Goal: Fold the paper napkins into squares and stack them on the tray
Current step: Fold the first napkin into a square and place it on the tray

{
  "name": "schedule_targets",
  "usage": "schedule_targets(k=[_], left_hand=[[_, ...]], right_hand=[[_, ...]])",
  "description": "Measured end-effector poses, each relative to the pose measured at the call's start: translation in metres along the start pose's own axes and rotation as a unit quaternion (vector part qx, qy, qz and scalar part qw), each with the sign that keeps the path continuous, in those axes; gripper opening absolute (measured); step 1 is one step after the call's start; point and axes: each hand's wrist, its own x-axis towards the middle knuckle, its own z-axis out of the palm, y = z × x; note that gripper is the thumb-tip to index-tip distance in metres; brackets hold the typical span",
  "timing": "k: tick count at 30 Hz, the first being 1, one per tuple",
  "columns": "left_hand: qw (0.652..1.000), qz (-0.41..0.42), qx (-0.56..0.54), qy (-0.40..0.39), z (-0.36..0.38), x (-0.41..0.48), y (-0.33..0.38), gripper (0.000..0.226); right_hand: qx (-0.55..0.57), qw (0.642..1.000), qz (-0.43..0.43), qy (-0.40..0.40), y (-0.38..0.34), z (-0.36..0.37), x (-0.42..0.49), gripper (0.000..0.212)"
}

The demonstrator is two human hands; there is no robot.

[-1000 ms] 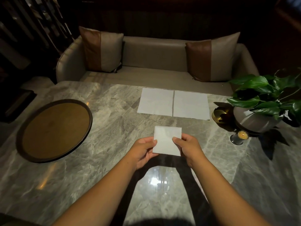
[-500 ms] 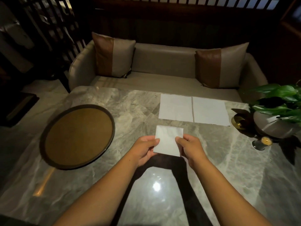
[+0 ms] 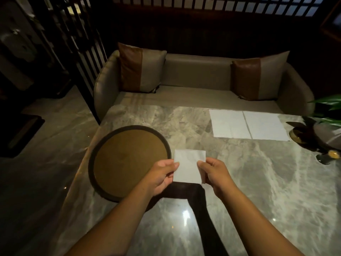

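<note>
Paper napkin (image 3: pixel 190 163), folded to a small white square, is held just above the marble counter (image 3: pixel 258 172), right beside the right rim of the round brown tray (image 3: pixel 125 159). The left hand (image 3: pixel 160 175) pinches its left side between thumb and fingers, and the right hand (image 3: pixel 215 172) pinches its right side in the same way. The tray lies on the left part of the counter. Two open napkins (image 3: pixel 228 123) lie flat side by side at the far edge, well apart from the hands. Behind the counter stands a beige sofa (image 3: pixel 195 74) with two cushions. A small candle glass (image 3: pixel 331 156) stands at the right edge.
</note>
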Motion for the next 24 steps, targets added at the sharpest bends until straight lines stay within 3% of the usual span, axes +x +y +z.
schedule_targets(k=[6, 17, 24], left_hand=[[0.997, 0.03, 0.066, 0.014, -0.003, -0.027, 0.02, 0.017], [0.998, 0.034, 0.025, 0.037, 0.011, -0.04, 0.015, 0.021], [0.995, 0.039, 0.053, 0.079, 0.022, -0.041, 0.005, 0.019]], right_hand=[[0.001, 1.0, -0.009, -0.011, -0.015, 0.021, -0.016, 0.016], [0.049, 0.997, -0.003, -0.061, -0.012, 0.005, -0.017, 0.017], [0.046, 0.994, 0.011, -0.099, -0.006, -0.007, -0.01, 0.016]])
